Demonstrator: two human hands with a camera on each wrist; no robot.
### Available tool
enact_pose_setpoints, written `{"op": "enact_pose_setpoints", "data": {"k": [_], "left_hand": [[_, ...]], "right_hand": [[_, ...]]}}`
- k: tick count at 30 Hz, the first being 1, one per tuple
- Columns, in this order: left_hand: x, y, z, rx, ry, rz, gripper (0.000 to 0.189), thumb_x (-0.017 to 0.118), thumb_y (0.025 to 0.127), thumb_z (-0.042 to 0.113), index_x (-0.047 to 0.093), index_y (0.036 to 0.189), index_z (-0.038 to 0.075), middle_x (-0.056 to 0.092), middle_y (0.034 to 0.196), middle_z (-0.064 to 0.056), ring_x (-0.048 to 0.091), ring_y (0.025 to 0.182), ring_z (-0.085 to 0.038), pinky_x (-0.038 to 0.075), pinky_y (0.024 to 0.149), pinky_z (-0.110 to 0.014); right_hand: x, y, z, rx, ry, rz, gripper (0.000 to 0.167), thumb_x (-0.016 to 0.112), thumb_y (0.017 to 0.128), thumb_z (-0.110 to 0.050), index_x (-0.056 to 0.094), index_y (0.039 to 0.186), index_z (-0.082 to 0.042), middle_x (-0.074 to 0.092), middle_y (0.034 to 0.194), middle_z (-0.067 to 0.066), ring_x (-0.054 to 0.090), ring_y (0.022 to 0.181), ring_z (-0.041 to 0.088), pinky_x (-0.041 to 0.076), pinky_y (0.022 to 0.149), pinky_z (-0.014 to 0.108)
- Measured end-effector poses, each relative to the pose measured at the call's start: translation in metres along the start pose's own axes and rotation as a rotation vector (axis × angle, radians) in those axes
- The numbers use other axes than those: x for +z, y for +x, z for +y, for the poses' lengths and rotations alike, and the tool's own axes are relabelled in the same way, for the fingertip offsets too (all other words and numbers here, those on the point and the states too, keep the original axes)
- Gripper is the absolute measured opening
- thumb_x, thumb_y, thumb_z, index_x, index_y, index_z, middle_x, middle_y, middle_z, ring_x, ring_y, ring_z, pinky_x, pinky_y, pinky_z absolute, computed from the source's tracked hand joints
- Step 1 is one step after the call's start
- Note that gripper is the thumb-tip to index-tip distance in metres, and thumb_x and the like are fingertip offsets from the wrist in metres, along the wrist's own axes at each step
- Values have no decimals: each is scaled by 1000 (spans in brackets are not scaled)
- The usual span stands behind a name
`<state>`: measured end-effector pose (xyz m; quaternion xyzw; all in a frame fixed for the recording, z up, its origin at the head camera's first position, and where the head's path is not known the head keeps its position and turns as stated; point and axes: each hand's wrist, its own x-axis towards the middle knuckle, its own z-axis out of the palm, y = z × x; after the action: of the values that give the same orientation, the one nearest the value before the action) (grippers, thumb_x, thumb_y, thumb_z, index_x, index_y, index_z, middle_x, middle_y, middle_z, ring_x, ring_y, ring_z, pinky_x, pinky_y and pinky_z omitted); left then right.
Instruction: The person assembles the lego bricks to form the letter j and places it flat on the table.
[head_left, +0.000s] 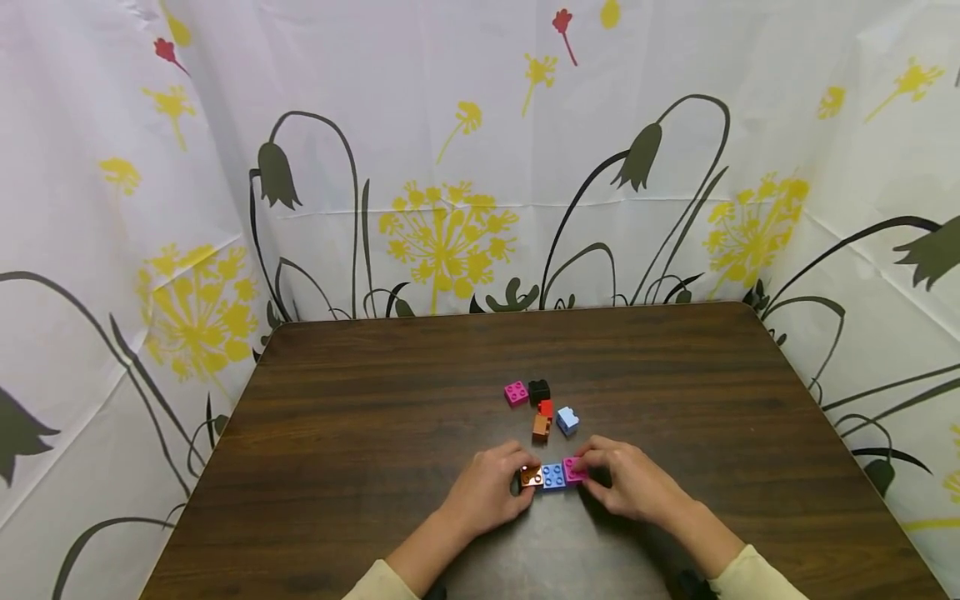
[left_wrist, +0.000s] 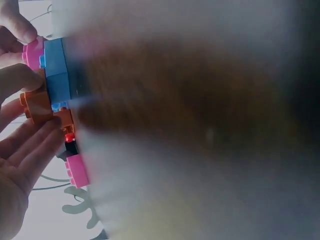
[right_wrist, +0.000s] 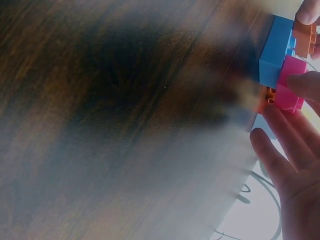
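Note:
A long blue brick (head_left: pixel 553 476) lies on the table before me. On one end of it sits an orange brick (head_left: pixel 531 477), and on the other a pink brick (head_left: pixel 573 472); blue studs show between them. My left hand (head_left: pixel 491 486) pinches the orange brick (left_wrist: pixel 37 104) between thumb and fingers. From the other side, my right hand (head_left: pixel 626 477) pinches the pink brick (right_wrist: pixel 290 82), its thumb on one face and fingertips against the opposite one. The side of the blue brick (left_wrist: pixel 57 72) faces the left wrist camera.
Beyond the hands lie several loose bricks: a pink one (head_left: pixel 516 393), a black one (head_left: pixel 538 391), a red one (head_left: pixel 546 407), an orange one (head_left: pixel 541 428) and a light blue one (head_left: pixel 567 421). The brown wooden table (head_left: pixel 360 400) ends at a flowered curtain (head_left: pixel 465 100).

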<state>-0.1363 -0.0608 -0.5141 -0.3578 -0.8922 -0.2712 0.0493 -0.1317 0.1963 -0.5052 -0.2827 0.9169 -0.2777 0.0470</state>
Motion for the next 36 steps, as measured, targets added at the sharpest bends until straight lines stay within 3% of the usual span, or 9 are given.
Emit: {"op": "enact_pose_setpoints", "data": {"k": [4, 11, 17, 24, 30, 36], "left_hand": [[3, -2, 1, 11, 19, 32, 30, 82, 77, 17, 70, 104, 15, 60, 92, 7, 58, 76, -4, 49, 67, -18], [4, -2, 0, -114, -55, -51, 44, 82, 79, 25, 63, 118, 18, 63, 107, 7, 60, 92, -7, 52, 80, -29], [5, 0, 1, -133, -41, -83, 54, 80, 82, 34, 59, 130, 18, 64, 113, 5, 60, 96, -6, 52, 83, -32], [7, -1, 2, -95, -22, -66, 44, 77, 85, 33, 65, 124, 18, 65, 113, 5, 62, 102, -8, 52, 86, -33], [6, -2, 1, -84, -13, -56, 42, 76, 85, 32, 66, 123, 18, 66, 112, 5, 62, 103, -10, 52, 86, -34], [5, -1, 1, -100, -20, -64, 42, 76, 86, 32, 66, 123, 19, 66, 112, 6, 62, 102, -10, 52, 85, -35]], "right_hand": [[1, 0, 2, -45, -1, 16, 18, 78, 83, -13, 74, 100, -17, 61, 101, -13, 62, 91, 6, 55, 81, 33], [1, 0, 3, -58, 8, 10, 20, 76, 84, -12, 70, 102, -19, 60, 104, -12, 61, 93, 8, 54, 83, 34], [-7, 2, 8, -66, 126, 75, 19, 74, 87, -11, 71, 105, -16, 66, 114, -1, 63, 104, 14, 54, 86, 41], [-9, 14, 26, 46, 182, 168, 29, 70, 88, -3, 68, 117, -7, 67, 113, 3, 66, 102, 20, 56, 81, 37], [1, 30, 42, 102, 190, 224, 46, 71, 87, -1, 59, 131, -2, 64, 123, 15, 65, 108, 31, 52, 88, 47], [2, 45, 46, 181, 159, 161, 57, 73, 87, -7, 53, 140, -9, 63, 128, 10, 59, 116, 31, 46, 95, 54]]}}
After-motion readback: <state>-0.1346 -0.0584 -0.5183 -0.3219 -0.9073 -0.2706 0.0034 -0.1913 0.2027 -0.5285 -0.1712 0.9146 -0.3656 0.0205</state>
